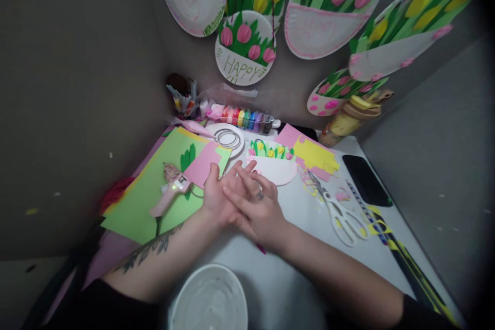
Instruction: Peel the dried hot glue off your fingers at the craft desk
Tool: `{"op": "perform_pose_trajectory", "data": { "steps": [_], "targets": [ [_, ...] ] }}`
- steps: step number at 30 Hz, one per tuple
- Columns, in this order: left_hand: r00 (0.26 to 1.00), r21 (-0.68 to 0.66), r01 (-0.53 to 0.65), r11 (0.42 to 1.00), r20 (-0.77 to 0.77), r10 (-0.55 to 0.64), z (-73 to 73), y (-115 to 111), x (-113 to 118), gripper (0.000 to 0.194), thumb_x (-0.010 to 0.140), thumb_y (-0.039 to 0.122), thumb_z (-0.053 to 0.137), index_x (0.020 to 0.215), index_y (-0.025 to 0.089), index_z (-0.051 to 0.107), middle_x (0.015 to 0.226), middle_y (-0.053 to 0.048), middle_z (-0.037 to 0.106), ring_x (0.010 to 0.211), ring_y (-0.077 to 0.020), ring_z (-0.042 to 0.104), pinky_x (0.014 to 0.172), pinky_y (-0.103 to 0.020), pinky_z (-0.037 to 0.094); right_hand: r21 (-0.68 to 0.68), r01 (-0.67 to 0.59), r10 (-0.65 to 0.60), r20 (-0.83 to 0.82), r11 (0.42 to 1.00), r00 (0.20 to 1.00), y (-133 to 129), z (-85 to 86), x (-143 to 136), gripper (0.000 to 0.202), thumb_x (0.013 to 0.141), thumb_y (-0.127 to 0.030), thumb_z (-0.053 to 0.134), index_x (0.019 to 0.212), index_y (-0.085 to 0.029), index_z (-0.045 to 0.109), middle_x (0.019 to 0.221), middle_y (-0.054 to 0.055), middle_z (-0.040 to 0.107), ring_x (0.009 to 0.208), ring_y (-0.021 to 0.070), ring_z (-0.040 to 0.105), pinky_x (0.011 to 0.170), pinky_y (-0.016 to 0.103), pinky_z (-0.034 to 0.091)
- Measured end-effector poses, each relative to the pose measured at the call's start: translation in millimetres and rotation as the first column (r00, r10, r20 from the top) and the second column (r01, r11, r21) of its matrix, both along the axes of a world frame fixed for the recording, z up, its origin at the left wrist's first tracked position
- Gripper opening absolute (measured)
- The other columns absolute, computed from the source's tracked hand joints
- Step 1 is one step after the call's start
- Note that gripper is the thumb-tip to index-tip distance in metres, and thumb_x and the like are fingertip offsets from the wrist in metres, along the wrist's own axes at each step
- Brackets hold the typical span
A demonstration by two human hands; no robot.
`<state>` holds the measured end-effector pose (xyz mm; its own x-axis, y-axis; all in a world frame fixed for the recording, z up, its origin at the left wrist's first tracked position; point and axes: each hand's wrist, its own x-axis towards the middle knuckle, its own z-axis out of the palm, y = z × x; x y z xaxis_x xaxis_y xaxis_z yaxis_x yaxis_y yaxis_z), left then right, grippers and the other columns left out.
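Head view is looking down on a white counter where the left hand and the right hand are lying pressed together, the right fingers crossing over the left palm; both are resting flat with fingers extended, and neither is gripping anything I can make out, though a small pink tip is showing just under the right wrist and I cannot tell what it is. Closest to the hands is the paper-plate flower craft, lying flat just beyond the fingertips, with small tulip shapes along its upper edge. It is looking light, thin and easily bent, so by my judgement it is best taken at the plain white lower rim with a flat pinch, keeping off the glued paper flowers, which could crease or peel. A pink glue gun is lying on the green paper just to the left of the left hand. White scissors are lying to the right, well apart from the hands, and an empty paper plate is sitting near the body.
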<state>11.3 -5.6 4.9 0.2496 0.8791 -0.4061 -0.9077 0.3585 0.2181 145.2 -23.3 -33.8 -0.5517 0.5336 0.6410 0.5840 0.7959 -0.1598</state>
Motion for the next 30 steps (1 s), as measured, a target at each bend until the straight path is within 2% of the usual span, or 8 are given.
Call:
{"op": "perform_pose_trajectory", "data": {
  "steps": [4, 9, 12, 14, 19, 24, 27, 30],
  "targets": [
    [1.0, 0.007, -0.001, 1.0, 0.019, 0.0, 1.0, 0.8, -1.0, 0.07, 0.09, 0.068, 0.025, 0.135, 0.018, 0.043, 0.141, -0.018, 0.05, 0.121, -0.032, 0.056, 0.095, -0.052, 0.047, 0.006, 0.079, -0.079, -0.004, 0.997, 0.997, 1.2, -1.2, 2.1, 0.045, 0.087, -0.047, 0.057, 0.128, -0.028, 0.061, 0.151, 0.009, 0.039, 0.125, 0.032, 0.037, 0.1, 0.048, 0.035],
    [1.0, 0.01, -0.016, 1.0, 0.024, 0.015, -1.7, 2.0, -1.7, 0.07, 0.089, 0.068, 0.026, 0.137, 0.02, 0.042, 0.141, -0.018, 0.05, 0.121, -0.031, 0.055, 0.093, -0.051, 0.048, 0.026, -0.001, 0.001, 0.005, 1.0, 1.0, -0.9, -1.1, 0.1, 0.046, 0.086, -0.049, 0.059, 0.128, -0.032, 0.06, 0.151, 0.006, 0.04, 0.127, 0.0306, 0.036, 0.101, 0.046, 0.034],
    [0.999, -0.023, 0.001, 1.0, 0.04, 0.0, -3.4, 2.0, -1.3, 0.069, 0.089, 0.069, 0.028, 0.137, 0.022, 0.042, 0.141, -0.017, 0.05, 0.12, -0.0334, 0.056, 0.094, -0.056, 0.046, -0.014, 0.054, -0.054, -0.003, 0.998, 0.999, 1.3, -1.4, -0.6, 0.046, 0.087, -0.047, 0.057, 0.13, -0.03, 0.059, 0.154, 0.007, 0.036, 0.126, 0.0318, 0.036, 0.1, 0.048, 0.034],
    [0.999, -0.002, -0.004, 1.0, 0.054, 0.004, -2.7, 2.8, -2.7, 0.068, 0.089, 0.068, 0.028, 0.137, 0.021, 0.043, 0.142, -0.018, 0.05, 0.12, -0.0326, 0.057, 0.093, -0.054, 0.048, -0.017, 0.081, -0.081, -0.007, 0.997, 0.997, 1.9, -1.7, 0.8, 0.044, 0.087, -0.046, 0.058, 0.128, -0.029, 0.061, 0.154, 0.007, 0.035, 0.125, 0.0318, 0.036, 0.099, 0.048, 0.035],
    [0.999, 0.031, -0.03, 0.999, 0.033, 0.029, -1.1, 3.9, -4.8, 0.07, 0.09, 0.068, 0.025, 0.137, 0.02, 0.042, 0.142, -0.018, 0.049, 0.118, -0.0295, 0.058, 0.088, -0.048, 0.052, 0.016, -0.008, 0.008, -0.006, 1.0, 1.0, -1.3, -0.4, 1.4, 0.043, 0.086, -0.048, 0.06, 0.126, -0.032, 0.062, 0.154, 0.006, 0.036, 0.126, 0.0308, 0.036, 0.1, 0.046, 0.035],
    [1.0, 0.016, 0.011, 1.0, 0.006, -0.011, -2.4, 2.1, -2.5, 0.071, 0.09, 0.067, 0.026, 0.137, 0.017, 0.041, 0.141, -0.019, 0.05, 0.117, -0.0305, 0.059, 0.09, -0.048, 0.051, 0.014, 0.078, -0.078, 0.0, 0.997, 0.997, -0.5, -0.8, 0.6, 0.043, 0.088, -0.044, 0.057, 0.128, -0.03, 0.061, 0.154, 0.008, 0.036, 0.125, 0.0318, 0.037, 0.099, 0.047, 0.034],
    [1.0, 0.034, -0.027, 0.999, 0.012, 0.027, -1.3, 2.8, -3.0, 0.071, 0.09, 0.067, 0.025, 0.138, 0.016, 0.041, 0.141, -0.02, 0.05, 0.117, -0.029, 0.059, 0.09, -0.045, 0.051, 0.035, 0.042, -0.043, 0.027, 0.999, 0.999, -2.1, -2.0, 1.7, 0.044, 0.087, -0.046, 0.059, 0.128, -0.031, 0.061, 0.153, 0.007, 0.037, 0.126, 0.0313, 0.037, 0.099, 0.046, 0.033],
    [1.0, -0.014, -0.021, 1.0, -0.004, 0.021, -1.3, 2.6, -2.0, 0.069, 0.09, 0.066, 0.027, 0.137, 0.019, 0.041, 0.141, -0.019, 0.05, 0.115, -0.0305, 0.06, 0.089, -0.049, 0.051, 0.034, 0.019, -0.02, 0.051, 0.999, 0.998, -2.8, -2.0, 0.8, 0.045, 0.087, -0.047, 0.058, 0.13, -0.032, 0.059, 0.152, 0.007, 0.04, 0.126, 0.0309, 0.037, 0.1, 0.046, 0.032]
  ]
}}
